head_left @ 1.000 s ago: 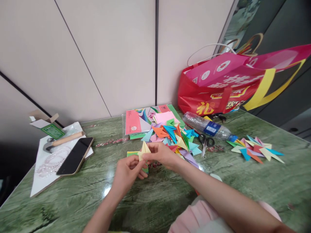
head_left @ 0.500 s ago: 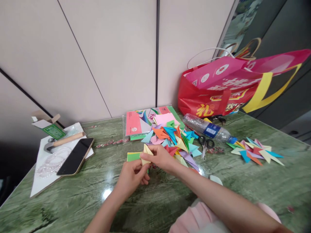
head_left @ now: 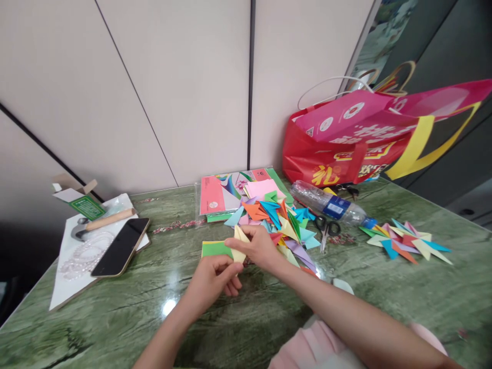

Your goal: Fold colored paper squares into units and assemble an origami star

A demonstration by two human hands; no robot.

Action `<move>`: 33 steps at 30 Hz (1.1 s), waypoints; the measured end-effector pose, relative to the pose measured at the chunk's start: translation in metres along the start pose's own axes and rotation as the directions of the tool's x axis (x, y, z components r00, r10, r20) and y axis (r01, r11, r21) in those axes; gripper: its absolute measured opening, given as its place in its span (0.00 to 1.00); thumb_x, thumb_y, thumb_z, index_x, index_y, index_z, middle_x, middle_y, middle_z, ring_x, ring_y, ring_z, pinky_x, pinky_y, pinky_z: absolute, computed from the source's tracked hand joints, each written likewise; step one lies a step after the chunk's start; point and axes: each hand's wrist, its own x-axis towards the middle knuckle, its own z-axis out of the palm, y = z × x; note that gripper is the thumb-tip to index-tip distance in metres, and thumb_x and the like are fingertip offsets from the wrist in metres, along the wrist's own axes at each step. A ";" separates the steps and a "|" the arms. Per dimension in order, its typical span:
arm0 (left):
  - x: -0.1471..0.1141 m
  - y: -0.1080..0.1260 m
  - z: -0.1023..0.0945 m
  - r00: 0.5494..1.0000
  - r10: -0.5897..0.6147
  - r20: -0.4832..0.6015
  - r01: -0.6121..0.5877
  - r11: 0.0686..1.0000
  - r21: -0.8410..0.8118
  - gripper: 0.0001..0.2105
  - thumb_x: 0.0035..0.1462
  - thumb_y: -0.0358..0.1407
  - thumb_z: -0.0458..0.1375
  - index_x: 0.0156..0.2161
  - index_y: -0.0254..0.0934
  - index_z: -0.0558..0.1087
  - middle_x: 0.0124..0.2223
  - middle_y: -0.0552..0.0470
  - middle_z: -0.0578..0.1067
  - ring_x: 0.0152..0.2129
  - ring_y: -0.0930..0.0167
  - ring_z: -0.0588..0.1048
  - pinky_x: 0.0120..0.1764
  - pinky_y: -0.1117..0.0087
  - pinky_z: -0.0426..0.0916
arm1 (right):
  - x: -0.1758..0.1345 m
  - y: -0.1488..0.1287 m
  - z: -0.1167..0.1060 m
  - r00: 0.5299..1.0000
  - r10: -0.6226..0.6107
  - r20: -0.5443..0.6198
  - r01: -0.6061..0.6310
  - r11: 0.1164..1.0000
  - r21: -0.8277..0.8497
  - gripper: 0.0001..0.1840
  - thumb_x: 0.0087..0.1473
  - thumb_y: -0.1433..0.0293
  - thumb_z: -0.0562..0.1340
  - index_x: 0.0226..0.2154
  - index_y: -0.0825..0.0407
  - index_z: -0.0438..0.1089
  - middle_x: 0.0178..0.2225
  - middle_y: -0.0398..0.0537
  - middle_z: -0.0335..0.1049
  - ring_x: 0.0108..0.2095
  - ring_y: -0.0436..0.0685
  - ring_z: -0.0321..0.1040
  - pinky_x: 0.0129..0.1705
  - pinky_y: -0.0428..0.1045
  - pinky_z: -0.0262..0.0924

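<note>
A pale yellow folded paper piece is pinched between both of my hands above the green table. My left hand grips its lower end, thumb pressed against the fingers. My right hand holds the upper part from the right, its thumb across the front. Behind my left hand lies a stack of green and yellow paper sheets, partly covered. Just beyond my right hand spreads a pile of colourful folded paper pieces.
Paper packs lie at the back. Scissors, a plastic bottle, a red bag and a paper star-like cluster stand right. Left, a phone and a hammer rest on a white board.
Both hands have shifted slightly to the right with the yellow paper piece. More of the green sheet behind shows. The grip stays much the same.
</note>
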 end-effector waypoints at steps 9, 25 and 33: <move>0.007 -0.015 -0.034 0.909 0.396 -0.131 -0.179 0.654 0.735 0.17 0.36 0.34 0.64 0.37 0.40 0.71 0.40 0.48 0.73 0.40 0.61 0.70 0.42 0.61 0.63 | 0.016 0.002 -0.032 0.929 -0.160 -0.334 0.131 0.986 -0.106 0.21 0.37 0.58 0.65 0.24 0.50 0.53 0.17 0.34 0.50 0.18 0.45 0.47 0.19 0.42 0.42; 0.010 -0.024 -0.034 0.983 0.180 0.046 -0.139 0.547 0.826 0.07 0.46 0.28 0.56 0.33 0.36 0.70 0.43 0.43 0.72 0.43 0.61 0.69 0.43 0.63 0.62 | 0.026 0.013 -0.055 0.837 -0.381 -0.392 0.127 0.834 -0.537 0.18 0.48 0.67 0.57 0.43 0.54 0.65 0.44 0.56 0.64 0.24 0.50 0.65 0.35 0.52 0.60; 0.012 -0.023 -0.031 0.982 0.179 0.053 -0.135 0.486 0.863 0.11 0.53 0.26 0.46 0.32 0.35 0.70 0.40 0.43 0.73 0.41 0.65 0.70 0.42 0.67 0.61 | 0.016 0.001 -0.043 0.814 -0.457 -0.358 0.259 0.838 -0.480 0.18 0.49 0.73 0.54 0.45 0.51 0.62 0.51 0.56 0.57 0.26 0.47 0.65 0.31 0.47 0.62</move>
